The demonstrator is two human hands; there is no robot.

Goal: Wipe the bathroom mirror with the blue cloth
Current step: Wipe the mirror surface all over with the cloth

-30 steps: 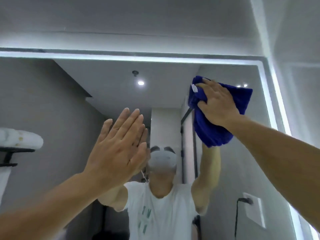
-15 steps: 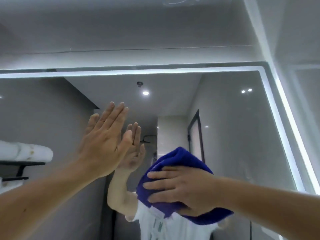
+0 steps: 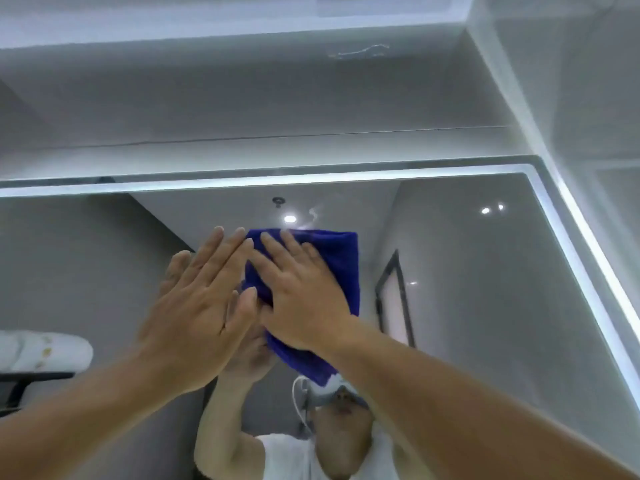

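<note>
Pale, glossy wall panels [image 3: 242,109] rise above, crossed by a thin horizontal seam [image 3: 311,136], and meet a side wall [image 3: 588,98] at the right corner. A bright white light strip [image 3: 242,183] runs along the top and right edges of the mirror [image 3: 485,306]. Reflected in it are a grey wall [image 3: 69,271], a round ceiling downlight [image 3: 290,218], a dark-framed door [image 3: 394,299], and, at the left edge, rolled white towels [image 3: 45,351] on a dark shelf [image 3: 34,377].
</note>
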